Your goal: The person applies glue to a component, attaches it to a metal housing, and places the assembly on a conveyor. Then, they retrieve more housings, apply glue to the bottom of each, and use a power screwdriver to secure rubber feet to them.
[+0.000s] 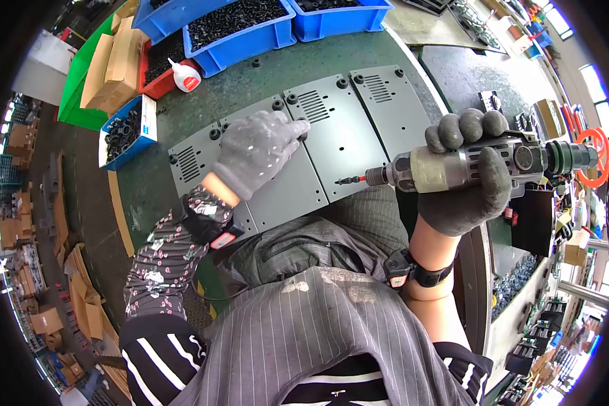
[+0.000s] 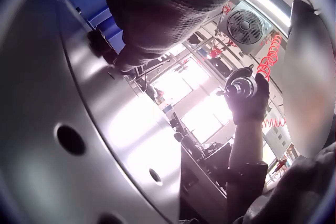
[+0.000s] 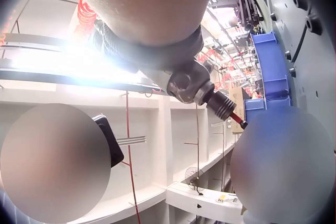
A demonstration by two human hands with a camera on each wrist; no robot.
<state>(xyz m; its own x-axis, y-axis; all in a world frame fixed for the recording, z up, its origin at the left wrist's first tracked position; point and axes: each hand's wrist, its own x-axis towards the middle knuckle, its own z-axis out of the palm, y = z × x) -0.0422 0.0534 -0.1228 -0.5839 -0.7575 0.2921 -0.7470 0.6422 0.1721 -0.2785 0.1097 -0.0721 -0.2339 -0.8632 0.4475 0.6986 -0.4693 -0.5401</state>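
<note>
Grey metal plates [image 1: 338, 145] with slots and holes lie side by side on the green bench, black rubber feet [image 1: 342, 83] near their far edges. My gloved left hand [image 1: 257, 152] reaches over the second plate, fingertips pinching a black rubber foot [image 2: 101, 45] at the seam between two plates; the fingers partly cover it in the head view. To the right, my gloved right hand [image 1: 470, 193] grips a power screwdriver [image 1: 443, 169] above the near right side of the plates. Its bit [image 1: 348, 181] points left, over the third plate's near end.
Blue bins [image 1: 240, 34] full of small black parts stand along the back. At the left are a red bin [image 1: 159, 84], a white squeeze bottle [image 1: 185, 76], a cardboard box [image 1: 111, 68] and a small blue box [image 1: 125, 135] of black rings. A loose foot [image 1: 256, 62] lies behind the plates.
</note>
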